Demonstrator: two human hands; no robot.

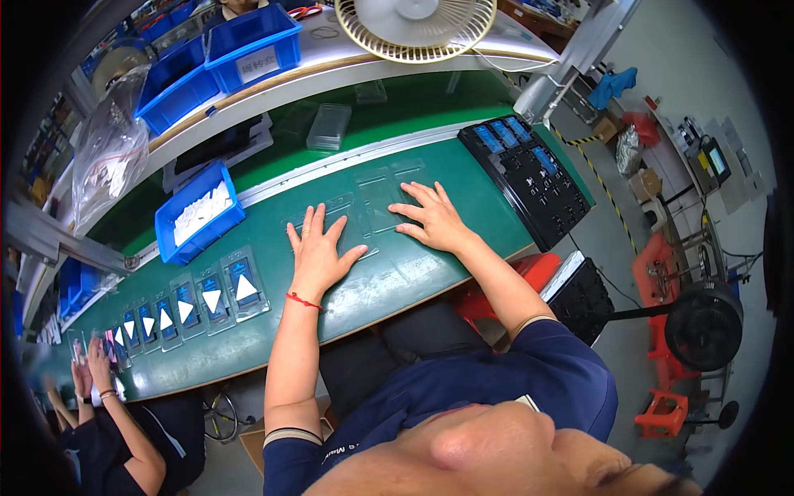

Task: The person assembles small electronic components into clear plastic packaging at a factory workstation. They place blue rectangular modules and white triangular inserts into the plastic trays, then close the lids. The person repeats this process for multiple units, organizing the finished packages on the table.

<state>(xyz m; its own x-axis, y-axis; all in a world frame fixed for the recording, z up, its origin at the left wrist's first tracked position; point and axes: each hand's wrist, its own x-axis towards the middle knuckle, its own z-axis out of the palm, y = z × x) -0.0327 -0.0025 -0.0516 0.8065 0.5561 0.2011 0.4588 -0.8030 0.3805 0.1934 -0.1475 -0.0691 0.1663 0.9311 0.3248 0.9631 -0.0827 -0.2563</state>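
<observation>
My left hand (pixel 318 252) lies with its fingers spread over a clear plastic tray (pixel 339 203) on the green table. To its right, my right hand (pixel 436 218) is also spread, its fingertips at the edge of another clear plastic tray (pixel 377 197). Neither hand grips anything. Left of my hands runs a row of several clear trays, each holding a dark blue piece with a white triangle, the nearest being this blue piece (pixel 241 275). Beyond that row is a blue bin (pixel 234 217) filled with small white pieces.
At the right end of the green table (pixel 331 326) sits a black tray (pixel 542 198) with blue pieces in some slots. Stacked clear trays (pixel 328 126) lie beneath the shelf, which carries blue bins (pixel 253 70) and a fan (pixel 416 25). At far left a co-worker's hands (pixel 93 368) are over the table.
</observation>
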